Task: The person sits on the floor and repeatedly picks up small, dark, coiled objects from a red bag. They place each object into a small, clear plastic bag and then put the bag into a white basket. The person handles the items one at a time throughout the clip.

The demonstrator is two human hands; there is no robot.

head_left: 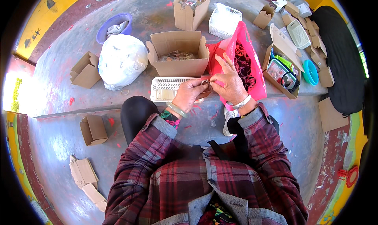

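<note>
My left hand [188,93] is closed, its thumb and fingers pinching a small ring-shaped thing [205,82] whose kind I cannot make out. Against it comes my right hand [231,85], thumb and forefinger pressed together at the ring's edge and the other fingers raised. Whatever the right fingertips pinch is too small to name. Under the left hand stands a white plastic basket [154,90] with something flat and pale inside. Beside my right hand is a bright pink bag [258,77], its mouth open on many dark red bands [243,63].
An open cardboard box [183,69] with clear packets stands beyond the basket. Left of it are a stuffed white plastic bag [122,61], a purple basin [103,30] and a small carton [86,71]. A box of odds and ends [284,89] sits to the right. A step edge [86,112] crosses in front.
</note>
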